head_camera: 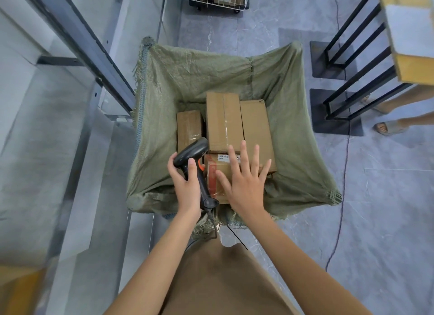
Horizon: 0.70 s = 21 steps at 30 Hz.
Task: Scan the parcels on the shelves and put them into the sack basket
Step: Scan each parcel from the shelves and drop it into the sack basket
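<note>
- Scanner point(194, 164) sits in my left hand point(185, 185), fingers wrapped round its handle, above the sack basket point(164, 84).
- My right hand point(244, 181) is spread flat, fingers straight, over the labelled parcel point(217, 171), gripping nothing.
- Three more cardboard parcels point(223, 122) lie inside the green sack just beyond it.

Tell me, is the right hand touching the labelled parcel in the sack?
Cannot tell. In the head view the open right hand overlaps the labelled parcel from above, so neither contact nor a gap shows.
</note>
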### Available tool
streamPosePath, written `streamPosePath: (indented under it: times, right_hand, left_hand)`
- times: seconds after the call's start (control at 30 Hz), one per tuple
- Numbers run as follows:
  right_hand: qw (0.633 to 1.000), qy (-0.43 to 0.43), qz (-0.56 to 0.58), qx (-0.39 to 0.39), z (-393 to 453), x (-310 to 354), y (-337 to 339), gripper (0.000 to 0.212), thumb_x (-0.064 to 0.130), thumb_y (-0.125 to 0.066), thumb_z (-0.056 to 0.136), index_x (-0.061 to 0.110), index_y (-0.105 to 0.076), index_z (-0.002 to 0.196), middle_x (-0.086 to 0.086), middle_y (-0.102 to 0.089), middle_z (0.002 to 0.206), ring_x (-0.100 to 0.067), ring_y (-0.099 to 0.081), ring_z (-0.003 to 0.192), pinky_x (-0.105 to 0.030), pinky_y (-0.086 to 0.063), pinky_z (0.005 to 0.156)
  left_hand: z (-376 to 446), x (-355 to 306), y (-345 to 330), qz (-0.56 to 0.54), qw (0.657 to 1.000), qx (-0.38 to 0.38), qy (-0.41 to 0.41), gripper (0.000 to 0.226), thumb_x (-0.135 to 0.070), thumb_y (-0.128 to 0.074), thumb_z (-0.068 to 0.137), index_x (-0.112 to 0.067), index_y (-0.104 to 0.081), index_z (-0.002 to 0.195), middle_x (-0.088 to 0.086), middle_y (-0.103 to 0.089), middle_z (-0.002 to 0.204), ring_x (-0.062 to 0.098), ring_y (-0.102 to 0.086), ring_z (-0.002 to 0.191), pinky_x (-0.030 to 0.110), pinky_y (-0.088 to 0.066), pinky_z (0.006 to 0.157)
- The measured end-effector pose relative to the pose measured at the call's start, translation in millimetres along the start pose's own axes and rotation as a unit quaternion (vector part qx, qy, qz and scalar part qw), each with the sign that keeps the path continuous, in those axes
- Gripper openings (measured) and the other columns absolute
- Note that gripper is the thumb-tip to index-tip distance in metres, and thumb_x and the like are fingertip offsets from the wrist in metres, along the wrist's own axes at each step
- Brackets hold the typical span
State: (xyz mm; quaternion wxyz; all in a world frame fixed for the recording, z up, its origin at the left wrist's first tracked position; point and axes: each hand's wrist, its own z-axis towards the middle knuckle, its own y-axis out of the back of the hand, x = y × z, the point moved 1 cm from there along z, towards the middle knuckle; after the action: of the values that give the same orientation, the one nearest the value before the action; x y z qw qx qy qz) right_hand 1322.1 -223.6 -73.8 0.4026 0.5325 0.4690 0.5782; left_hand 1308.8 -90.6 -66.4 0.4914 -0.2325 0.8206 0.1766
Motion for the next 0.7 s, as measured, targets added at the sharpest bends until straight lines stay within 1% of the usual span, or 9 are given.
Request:
streamPosePath:
  times: [0.07,0.13,0.2,0.3,0.37,0.5,0.53,0.6,0.7]
  right_hand:
    - [1.000,0.005,-0.018,0.000,8.2,1.7,-9.2,0.069,0.064,-0.030,0.099,0.024,-0.037,0.155,-0.011,-0.028,0.163,-0.040,-0.020,0.151,-0.069,-0.015,0.114]
    - [1.000,-0.011,-0.017,0.022,27.5,-2.2,-14.5,0.071,0.066,-0.026,0.098,0.026,-0.033,0.156,-0.009,-0.024,0.165,-0.038,-0.016,0.153,-0.070,-0.009,0.115]
    - [0.997,-0.026,-0.017,0.064,47.0,-7.7,-20.1,0.074,0.068,-0.017,0.097,0.029,-0.023,0.159,-0.006,-0.014,0.168,-0.035,-0.005,0.155,-0.068,0.000,0.116]
    - [0.993,-0.009,-0.036,0.110,57.7,-11.3,-35.9,0.073,0.068,-0.009,0.096,0.032,-0.007,0.161,-0.003,-0.001,0.169,-0.033,0.006,0.155,-0.067,0.008,0.116]
    - [0.992,0.001,-0.039,0.117,56.2,-7.6,-47.2,0.071,0.065,-0.010,0.098,0.032,-0.004,0.160,-0.004,0.000,0.169,-0.034,0.006,0.155,-0.066,0.008,0.116]
    - [0.992,0.000,-0.035,0.120,54.7,-3.3,-67.2,0.068,0.063,-0.011,0.098,0.032,-0.008,0.159,-0.004,-0.007,0.168,-0.037,-0.003,0.154,-0.066,0.003,0.117]
    - [0.993,-0.004,-0.029,0.117,55.6,-5.8,-70.5,0.069,0.063,-0.011,0.098,0.031,-0.012,0.159,-0.004,-0.010,0.168,-0.037,-0.006,0.154,-0.065,0.002,0.117]
    - [0.994,-0.008,-0.017,0.104,56.9,-12.9,-76.0,0.069,0.064,-0.016,0.098,0.031,-0.021,0.159,-0.004,-0.017,0.167,-0.036,-0.012,0.154,-0.063,0.001,0.117]
    - [0.996,-0.004,-0.015,0.087,55.1,-17.1,-79.7,0.068,0.063,-0.020,0.099,0.030,-0.026,0.158,-0.005,-0.023,0.166,-0.036,-0.018,0.153,-0.063,-0.001,0.117]
  left_hand:
    - [2.6,0.9,0.7,-0.005,1.000,-0.001,0.002,0.037,-0.041,-0.054,0.103,-0.046,-0.035,0.135,-0.007,-0.052,0.138,0.010,-0.054,0.125,0.026,-0.044,0.097]
    - [9.4,3.2,2.4,-0.013,1.000,-0.006,0.004,0.032,-0.037,-0.053,0.105,-0.045,-0.037,0.131,-0.020,-0.068,0.111,-0.008,-0.065,0.099,0.012,-0.050,0.079]
    - [18.3,5.3,1.9,-0.017,1.000,0.005,0.013,0.033,-0.035,-0.052,0.105,-0.042,-0.036,0.133,-0.024,-0.074,0.095,-0.009,-0.068,0.086,0.013,-0.054,0.072]
    - [24.6,3.1,-4.6,-0.004,0.999,0.034,0.035,0.040,-0.038,-0.053,0.104,-0.039,-0.035,0.140,0.002,-0.061,0.137,0.018,-0.061,0.123,0.043,-0.050,0.105]
    - [28.0,1.0,-6.5,0.003,0.999,0.030,0.025,0.043,-0.038,-0.053,0.104,-0.038,-0.035,0.143,0.005,-0.050,0.147,0.020,-0.055,0.128,0.045,-0.047,0.109]
    - [38.2,-7.6,-0.6,-0.003,1.000,0.021,0.001,0.046,-0.034,-0.053,0.105,-0.033,-0.032,0.147,0.016,-0.051,0.147,0.035,-0.054,0.132,0.057,-0.042,0.111]
    - [40.8,-9.0,2.0,0.002,1.000,0.015,-0.011,0.045,-0.031,-0.052,0.105,-0.031,-0.033,0.146,0.014,-0.052,0.145,0.030,-0.058,0.128,0.053,-0.045,0.110]
    - [42.9,-10.4,5.9,0.014,0.999,-0.001,-0.042,0.041,-0.026,-0.052,0.106,-0.029,-0.035,0.143,0.001,-0.057,0.135,0.004,-0.067,0.107,0.030,-0.055,0.095]
    - [40.3,-7.4,6.4,0.022,0.998,-0.007,-0.060,0.039,-0.019,-0.050,0.107,-0.025,-0.034,0.142,-0.017,-0.053,0.119,-0.018,-0.064,0.086,0.005,-0.048,0.074]
